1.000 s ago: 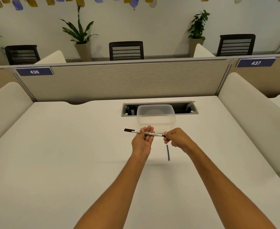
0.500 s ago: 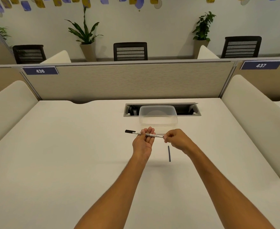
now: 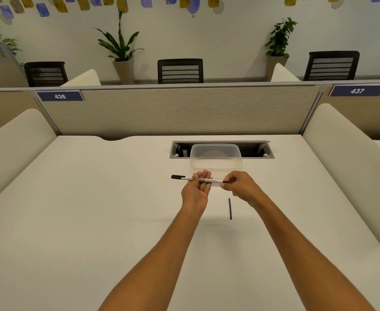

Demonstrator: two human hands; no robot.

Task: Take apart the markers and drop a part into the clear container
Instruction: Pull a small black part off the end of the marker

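We hold the thin white whiteboard marker with black ends (image 3: 199,179) level above the white desk top (image 3: 94,221). Our left hand (image 3: 196,189) lies palm up under the middle of the barrel; the fingers are curled only loosely around it, so it supports more than it squeezes. Our right hand (image 3: 240,187) is closed in a pinch on the black end of the marker that points to it. The other black end sticks out free beyond the far side of the left hand.

To do this step well, we judge that the left hand should first close firmly on the barrel, then the right hand should pull straight along the marker's axis, maybe with a small twist, not bending it. The clear plastic rectangular container (image 3: 216,157) stands just beyond both hands, and we see nothing inside it, so the freed part needs only a short move forward to be dropped in. A short dark thin stick-like piece (image 3: 230,208) lies on the desk just under the right wrist, on the side nearer to us; we should not sweep it away with the forearm.

Against the earlier frames almost nothing differs: the same grip, the marker at the same place in front of the container, the dark piece not moved. Only the view has shifted a little
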